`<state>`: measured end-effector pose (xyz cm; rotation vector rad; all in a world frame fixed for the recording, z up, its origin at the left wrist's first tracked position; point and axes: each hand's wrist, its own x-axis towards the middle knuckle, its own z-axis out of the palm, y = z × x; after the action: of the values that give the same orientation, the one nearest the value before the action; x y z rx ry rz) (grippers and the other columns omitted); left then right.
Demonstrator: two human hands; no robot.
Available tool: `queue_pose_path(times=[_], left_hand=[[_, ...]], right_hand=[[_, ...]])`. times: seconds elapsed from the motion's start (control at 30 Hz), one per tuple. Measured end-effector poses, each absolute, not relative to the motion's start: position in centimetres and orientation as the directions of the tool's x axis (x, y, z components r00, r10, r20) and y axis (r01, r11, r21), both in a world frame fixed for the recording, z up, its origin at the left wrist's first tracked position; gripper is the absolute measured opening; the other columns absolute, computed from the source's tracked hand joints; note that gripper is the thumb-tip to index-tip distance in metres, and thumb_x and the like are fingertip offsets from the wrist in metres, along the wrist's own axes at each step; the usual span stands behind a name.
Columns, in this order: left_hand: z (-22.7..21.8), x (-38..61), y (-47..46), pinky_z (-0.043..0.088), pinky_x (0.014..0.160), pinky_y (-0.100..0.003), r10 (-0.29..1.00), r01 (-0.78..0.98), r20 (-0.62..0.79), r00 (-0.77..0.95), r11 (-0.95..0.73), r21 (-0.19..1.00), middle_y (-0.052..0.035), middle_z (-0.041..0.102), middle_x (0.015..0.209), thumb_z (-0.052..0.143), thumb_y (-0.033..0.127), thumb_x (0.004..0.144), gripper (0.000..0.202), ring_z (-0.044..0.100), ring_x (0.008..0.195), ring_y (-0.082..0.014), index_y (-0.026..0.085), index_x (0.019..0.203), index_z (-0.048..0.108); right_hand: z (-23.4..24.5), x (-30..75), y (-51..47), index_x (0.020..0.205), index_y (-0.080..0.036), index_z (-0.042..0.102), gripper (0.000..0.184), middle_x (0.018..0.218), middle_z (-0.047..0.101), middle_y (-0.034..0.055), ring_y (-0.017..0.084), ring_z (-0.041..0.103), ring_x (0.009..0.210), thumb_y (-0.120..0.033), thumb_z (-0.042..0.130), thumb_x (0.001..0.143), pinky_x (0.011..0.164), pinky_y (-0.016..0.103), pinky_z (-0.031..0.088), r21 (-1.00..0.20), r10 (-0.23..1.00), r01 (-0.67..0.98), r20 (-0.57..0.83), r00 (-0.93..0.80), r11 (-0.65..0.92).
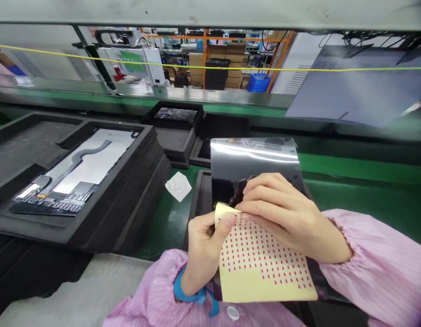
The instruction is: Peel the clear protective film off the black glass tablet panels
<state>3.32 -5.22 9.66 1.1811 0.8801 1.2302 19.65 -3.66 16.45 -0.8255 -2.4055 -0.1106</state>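
The panel [256, 165] is glossy and smooth as glass, throwing back a hard streak of light. The sheet [240, 286] looks like matt paper. The tray [125, 200] is dull, dense foam; the screen [89, 156] in it has a smooth, metallic-looking back. The slip [178, 186] seems thin, creased paper. The bench [162, 227] has a smooth, faint sheen; the sleeve [377, 263] is gathered cloth.

- Rows of small red arrow-shaped marks [258, 247] stand on a pale yellow rectangular paper sheet [244, 285].
- No words, brands or numbers can be read.
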Motion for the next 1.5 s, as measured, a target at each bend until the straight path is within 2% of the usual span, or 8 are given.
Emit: queue_pose_path(times=[0.1,0.3,0.57,0.73,1.03,1.33,1.4,1.5], left_hand=[[9.7,3.2,-5.4,0.024,0.043,-0.02,0.983,-0.227,0.101,0.151,-0.065,0.972,0.0037,0.039,0.049,0.059,0.041,0.086,0.041,0.024,0.049,-0.0062,0.013,0.056,0.055],[10.0,3.2,-5.5,0.029,0.046,-0.019,0.988,-0.212,0.113,0.107,-0.089,0.973,0.002,0.049,0.053,0.059,0.039,0.086,0.033,0.032,0.05,-0.0067,0.014,0.068,0.07],[10.1,3.3,-5.7,0.032,0.047,-0.019,0.98,-0.138,0.185,0.068,-0.174,0.975,0.001,0.054,0.055,0.058,0.035,0.086,0.031,0.038,0.05,-0.0077,0.014,0.067,0.071],[10.1,3.3,-5.8,0.028,0.045,-0.02,0.958,-0.04,0.283,0.042,-0.282,0.959,0.0037,0.042,0.049,0.056,0.029,0.087,0.035,0.032,0.048,-0.0067,0.013,0.057,0.061],[10.3,3.6,-5.8,0.031,0.045,-0.018,0.986,-0.093,0.164,0.025,-0.161,0.982,0.0022,0.047,0.051,0.058,0.034,0.086,0.036,0.036,0.05,-0.0071,0.013,0.058,0.064],[10.0,3.9,-5.7,0.037,0.049,-0.017,0.982,-0.1,0.185,-0.029,-0.187,0.977,0.0021,0.063,0.058,0.059,0.03,0.086,0.023,0.048,0.052,-0.0077,0.018,0.075,0.076],[9.7,3.7,-5.6,0.036,0.048,-0.018,0.974,-0.035,0.223,-0.028,-0.224,0.974,0.0023,0.061,0.056,0.058,0.029,0.087,0.025,0.047,0.051,-0.0078,0.017,0.072,0.074],[9.0,3.8,-5.5,0.034,0.047,-0.018,0.947,0.086,0.319,0.035,-0.321,0.943,0.0025,0.058,0.054,0.056,0.027,0.089,0.027,0.047,0.049,-0.0076,0.016,0.071,0.072]], right_hand=[[16.2,19.5,-3.7,0.095,-0.012,0.062,0.015,0.087,0.063,0.0066,0.019,0.056,0.09,-0.013,0.047,0.095,0.079,0.038,0.049,-0.028,0.506,0.595,0.56,-0.656,0.803],[15.2,19.1,-4.2,0.095,-0.014,0.062,0.011,0.088,0.066,0.0067,0.02,0.06,0.088,-0.009,0.063,0.085,0.081,0.039,0.049,0.037,0.408,0.641,0.742,-0.531,0.767],[15.2,19.4,-4.0,0.094,-0.012,0.061,0.009,0.087,0.064,0.0063,0.018,0.058,0.086,-0.007,0.062,0.086,0.077,0.037,0.049,-0.196,0.503,0.545,0.707,-0.497,0.815],[15.5,19.5,-3.8,0.087,-0.011,0.06,0.004,0.081,0.062,0.0043,0.015,0.056,0.08,-0.007,0.061,0.087,0.076,0.034,0.048,-0.269,0.503,0.465,0.7,-0.507,0.843],[14.5,19.2,-4.1,0.096,-0.01,0.061,0.01,0.088,0.066,0.0076,0.02,0.056,0.085,-0.007,0.055,0.09,0.077,0.038,0.045,-0.004,0.403,0.614,0.758,-0.513,0.789],[14.2,19.0,-4.8,0.089,-0.012,0.06,0.015,0.092,0.069,0.0055,0.018,0.058,0.085,-0.01,0.047,0.095,0.079,0.039,0.042,0.093,0.373,0.657,0.759,-0.533,0.748],[14.8,18.9,-4.6,0.087,-0.013,0.06,0.01,0.095,0.069,0.0045,0.018,0.058,0.087,-0.009,0.052,0.092,0.078,0.038,0.043,0.052,0.401,0.658,0.756,-0.518,0.751],[16.0,18.5,-3.4,0.084,-0.017,0.061,0.007,0.101,0.067,0.0021,0.017,0.058,0.093,-0.011,0.06,0.087,0.081,0.035,0.046,-0.16,0.508,0.672,0.783,-0.36,0.723]])
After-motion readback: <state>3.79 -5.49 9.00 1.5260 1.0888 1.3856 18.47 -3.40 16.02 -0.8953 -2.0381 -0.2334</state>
